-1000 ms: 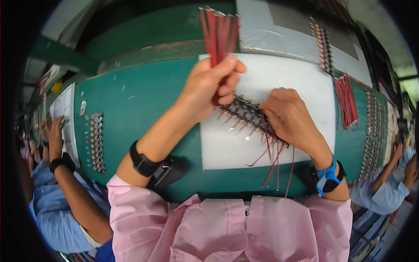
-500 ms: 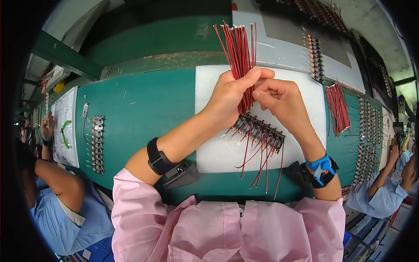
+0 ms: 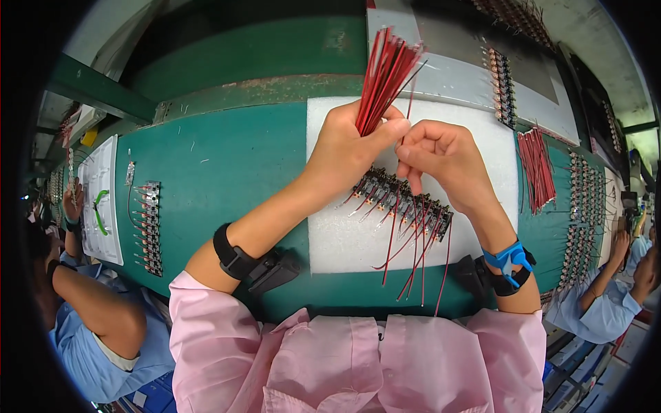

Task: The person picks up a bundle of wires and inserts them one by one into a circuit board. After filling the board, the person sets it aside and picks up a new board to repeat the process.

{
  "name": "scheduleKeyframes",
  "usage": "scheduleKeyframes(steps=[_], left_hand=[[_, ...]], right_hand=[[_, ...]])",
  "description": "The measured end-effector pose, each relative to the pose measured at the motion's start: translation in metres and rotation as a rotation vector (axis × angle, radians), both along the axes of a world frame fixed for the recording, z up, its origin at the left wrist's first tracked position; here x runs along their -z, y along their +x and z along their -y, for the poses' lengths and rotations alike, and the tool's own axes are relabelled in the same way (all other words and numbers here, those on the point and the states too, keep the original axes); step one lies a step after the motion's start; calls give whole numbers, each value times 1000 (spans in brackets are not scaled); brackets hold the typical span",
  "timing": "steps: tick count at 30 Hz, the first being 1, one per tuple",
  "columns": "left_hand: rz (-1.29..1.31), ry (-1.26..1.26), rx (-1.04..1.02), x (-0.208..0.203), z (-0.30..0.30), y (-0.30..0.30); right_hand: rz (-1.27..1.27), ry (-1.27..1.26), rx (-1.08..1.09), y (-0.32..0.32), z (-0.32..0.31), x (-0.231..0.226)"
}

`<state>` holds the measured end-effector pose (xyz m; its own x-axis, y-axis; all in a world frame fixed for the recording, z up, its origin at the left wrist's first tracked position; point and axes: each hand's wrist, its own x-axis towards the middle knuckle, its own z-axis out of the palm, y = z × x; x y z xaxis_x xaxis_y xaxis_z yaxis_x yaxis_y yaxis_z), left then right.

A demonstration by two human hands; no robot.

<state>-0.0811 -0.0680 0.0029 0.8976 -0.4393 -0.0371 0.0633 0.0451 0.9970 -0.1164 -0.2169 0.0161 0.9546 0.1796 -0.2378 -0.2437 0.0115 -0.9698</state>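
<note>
My left hand (image 3: 344,158) is closed around a bundle of thin red and black wires (image 3: 385,82), whose ends fan out above the fist. Beside its thumb, my right hand (image 3: 444,162) pinches a single wire (image 3: 411,103) standing apart from the bundle. Below both hands, a row of small circuit boards (image 3: 430,215) lies slantwise on a white foam sheet (image 3: 337,251). Several red wires trail from its right part toward me. My left hand covers some of the foam behind it.
More red wires (image 3: 536,168) lie right of the foam, near board rows (image 3: 582,199). Another board strip (image 3: 502,86) rests on a grey surface. At left are a board row (image 3: 149,227) and a white tray (image 3: 103,241) with a green tool. Co-workers sit on both sides.
The wire bundle has tilted to the right in my left hand, which has shifted slightly left. One wire now stands apart between my hands, its lower end in my right fingers.
</note>
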Motion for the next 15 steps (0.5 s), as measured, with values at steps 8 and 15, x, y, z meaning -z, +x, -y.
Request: scheduleKeyframes(steps=[8, 15], left_hand=[[114, 173, 122, 6, -10, -3], [211, 257, 160, 1, -11, -5]], right_hand=[[60, 35, 90, 0, 0, 5], [120, -74, 82, -3, 0, 10]])
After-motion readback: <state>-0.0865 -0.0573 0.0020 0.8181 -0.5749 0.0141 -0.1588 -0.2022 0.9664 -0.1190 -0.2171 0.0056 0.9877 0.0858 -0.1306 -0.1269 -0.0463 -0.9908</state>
